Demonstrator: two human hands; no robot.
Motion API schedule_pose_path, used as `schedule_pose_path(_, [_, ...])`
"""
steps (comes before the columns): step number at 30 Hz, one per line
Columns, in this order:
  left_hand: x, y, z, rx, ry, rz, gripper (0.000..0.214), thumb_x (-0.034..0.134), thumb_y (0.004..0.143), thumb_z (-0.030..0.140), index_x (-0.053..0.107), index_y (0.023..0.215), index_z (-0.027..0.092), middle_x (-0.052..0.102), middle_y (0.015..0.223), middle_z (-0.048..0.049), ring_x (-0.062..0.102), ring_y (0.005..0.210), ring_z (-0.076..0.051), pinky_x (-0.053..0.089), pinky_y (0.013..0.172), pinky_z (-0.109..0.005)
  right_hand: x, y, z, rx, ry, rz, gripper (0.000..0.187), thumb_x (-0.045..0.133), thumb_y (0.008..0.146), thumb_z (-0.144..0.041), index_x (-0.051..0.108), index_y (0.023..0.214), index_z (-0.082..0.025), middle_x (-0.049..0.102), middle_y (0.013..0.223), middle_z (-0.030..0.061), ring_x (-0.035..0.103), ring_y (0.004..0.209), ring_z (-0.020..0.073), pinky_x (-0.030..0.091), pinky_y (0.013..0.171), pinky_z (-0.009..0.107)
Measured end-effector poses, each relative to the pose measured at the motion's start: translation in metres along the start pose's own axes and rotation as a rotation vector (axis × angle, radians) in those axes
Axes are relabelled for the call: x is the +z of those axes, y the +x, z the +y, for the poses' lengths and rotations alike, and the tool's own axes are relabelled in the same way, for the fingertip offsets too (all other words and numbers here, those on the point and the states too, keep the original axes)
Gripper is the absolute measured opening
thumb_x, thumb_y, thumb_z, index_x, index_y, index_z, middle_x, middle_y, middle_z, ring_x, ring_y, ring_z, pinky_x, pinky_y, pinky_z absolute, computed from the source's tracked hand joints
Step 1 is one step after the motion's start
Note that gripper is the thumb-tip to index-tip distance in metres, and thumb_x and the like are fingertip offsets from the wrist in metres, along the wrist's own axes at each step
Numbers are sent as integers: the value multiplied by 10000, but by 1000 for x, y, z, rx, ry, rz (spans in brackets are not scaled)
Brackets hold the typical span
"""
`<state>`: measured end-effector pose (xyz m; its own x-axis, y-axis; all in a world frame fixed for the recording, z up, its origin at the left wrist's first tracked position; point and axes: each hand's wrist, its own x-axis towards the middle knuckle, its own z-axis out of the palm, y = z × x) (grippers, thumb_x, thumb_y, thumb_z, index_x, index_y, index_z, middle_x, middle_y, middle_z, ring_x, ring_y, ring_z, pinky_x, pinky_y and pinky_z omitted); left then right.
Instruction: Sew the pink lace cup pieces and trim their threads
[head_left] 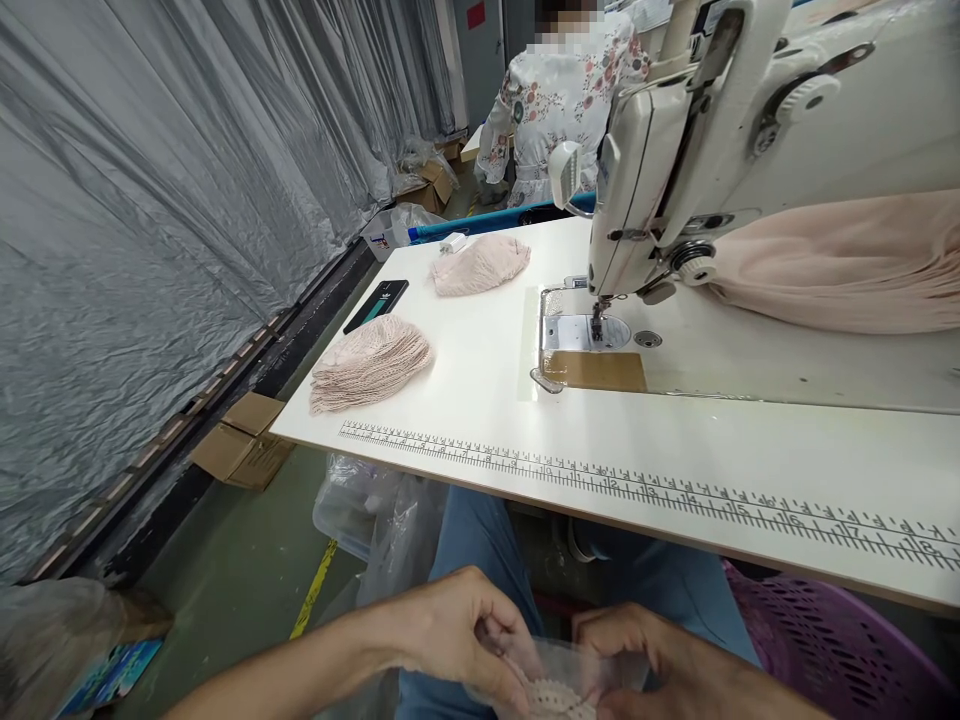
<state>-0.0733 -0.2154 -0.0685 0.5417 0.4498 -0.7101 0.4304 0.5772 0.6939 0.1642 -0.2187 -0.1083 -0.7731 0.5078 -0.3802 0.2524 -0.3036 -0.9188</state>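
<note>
Left hand (476, 635) and right hand (656, 655), fingers drawn in on clear plastic (559, 652) and pale lacy cloth (556, 696), low over the lap.
The lacy cloth shows between the hands at the plastic; whether it sits inside or behind, I can't tell from here. This piece looks partway through handling, neither put down nor let go. Ahead on the table (480, 405), the near pink pile (371, 365) and the far pink pile (481, 267) lie apart from both hands; whether they're finished or waiting isn't clear. The sewing machine (645, 180) stands to the right, pink fabric (840, 265) bunched beneath its arm.
</note>
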Motion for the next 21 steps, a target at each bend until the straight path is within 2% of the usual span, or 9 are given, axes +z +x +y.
schedule_pose_path(8, [1,3,3,-63,-40,50,667,918,273,530,773,795,141,638,653,20,504,571,-70,399,550,-178,-4,-6,-2,64,19,43,250,673,705,-416,639,787,-182,556,763,-6,497,765,175,377,695,277])
schedule_pose_path(13, [3,4,4,-45,-39,70,644,920,298,521,772,793,138,613,614,29,478,546,-64,384,534,-178,3,3,-3,37,73,33,396,730,628,-563,607,691,-192,479,627,-49,445,640,134,332,581,239])
schedule_pose_path(16, [3,4,4,-30,-50,68,640,921,310,521,773,799,135,617,632,22,484,562,-69,387,544,-182,8,10,-3,35,82,80,380,725,646,-538,581,640,-186,406,590,-67,364,598,109,272,547,235])
schedule_pose_path(21, [3,4,2,-1,-23,47,641,922,323,522,774,820,145,578,607,40,446,557,-61,345,527,-172,9,9,-2,58,77,100,307,695,662,-470,573,662,-188,445,622,-49,405,635,131,293,572,247])
